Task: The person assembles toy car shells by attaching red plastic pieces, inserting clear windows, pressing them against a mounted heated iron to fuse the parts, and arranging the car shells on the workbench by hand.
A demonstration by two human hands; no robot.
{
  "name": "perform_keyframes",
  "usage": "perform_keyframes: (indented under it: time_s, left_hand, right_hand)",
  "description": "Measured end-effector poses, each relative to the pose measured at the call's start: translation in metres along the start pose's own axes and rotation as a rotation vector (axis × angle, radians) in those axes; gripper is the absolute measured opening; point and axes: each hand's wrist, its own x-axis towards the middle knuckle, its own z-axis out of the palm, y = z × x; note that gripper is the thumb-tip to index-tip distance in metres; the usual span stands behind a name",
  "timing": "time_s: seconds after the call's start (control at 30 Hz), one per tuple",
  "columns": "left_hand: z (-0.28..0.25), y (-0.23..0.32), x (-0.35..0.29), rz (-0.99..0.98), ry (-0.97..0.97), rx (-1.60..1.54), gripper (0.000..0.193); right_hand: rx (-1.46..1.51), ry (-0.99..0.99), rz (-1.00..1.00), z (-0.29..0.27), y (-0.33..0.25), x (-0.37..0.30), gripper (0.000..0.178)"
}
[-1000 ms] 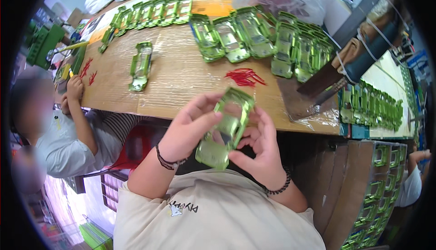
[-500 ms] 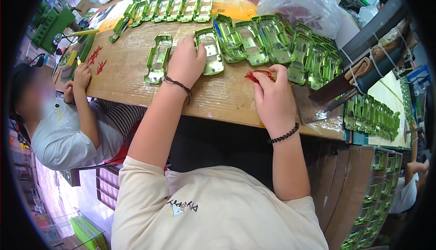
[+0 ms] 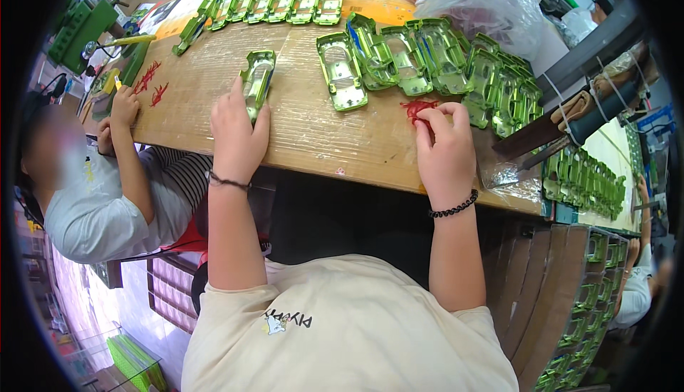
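Observation:
My left hand (image 3: 239, 135) is closed round the near end of a green toy car body shell (image 3: 259, 77), which lies apart from the others on the table. Its fingers run along the left side and the thumb is on the right. My right hand (image 3: 447, 150) pinches with thumb and forefinger at a small heap of thin red plastic pieces (image 3: 416, 109); the fingertips partly hide what they grip. Just beyond that heap, a green shell (image 3: 342, 75) heads a cluster of similar shells (image 3: 443, 53), some with blue parts inside.
Several green shells (image 3: 285, 3) stand in a row at the back. A clear plastic bag (image 3: 474, 0) sits behind the cluster. At left a co-worker's hand (image 3: 124, 107) is near more red pieces (image 3: 158, 94). A dark metal post (image 3: 524, 134) leans in at right, beside stacked shells (image 3: 584, 182).
My left hand has moved left and nearer, from the shell by the cluster to the separate shell. My right fingers have drawn together at the red pieces. The whole view has shifted slightly.

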Motion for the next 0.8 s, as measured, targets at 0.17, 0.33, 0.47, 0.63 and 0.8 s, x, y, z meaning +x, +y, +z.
perform_keyframes:
  time_s: [0.17,0.33,0.47,0.63,0.8]
  left_hand:
    - [-0.028,0.030,-0.050,-0.197,-0.028,-1.239,0.083]
    - [-0.035,0.045,-0.092,-0.054,-0.471,-1.706,0.076]
    - [-0.038,0.059,-0.108,-0.108,-0.706,-1.695,0.062]
    - [-0.042,0.074,-0.127,-0.048,-0.816,-1.676,0.072]
    - [-0.045,0.087,-0.128,0.075,-0.670,-1.350,0.071]
  right_hand:
    - [-0.070,0.091,-0.126,0.001,0.002,-0.003,0.011]
    - [0.018,0.129,-0.167,-0.001,0.010,-0.004,0.014]
    - [0.074,0.256,-0.160,-0.002,0.004,-0.005,0.014]
    - [0.253,0.412,-0.322,-0.024,-0.021,-0.024,0.012]
    - [0.858,0.168,-0.334,-0.042,-0.060,-0.070,0.022]
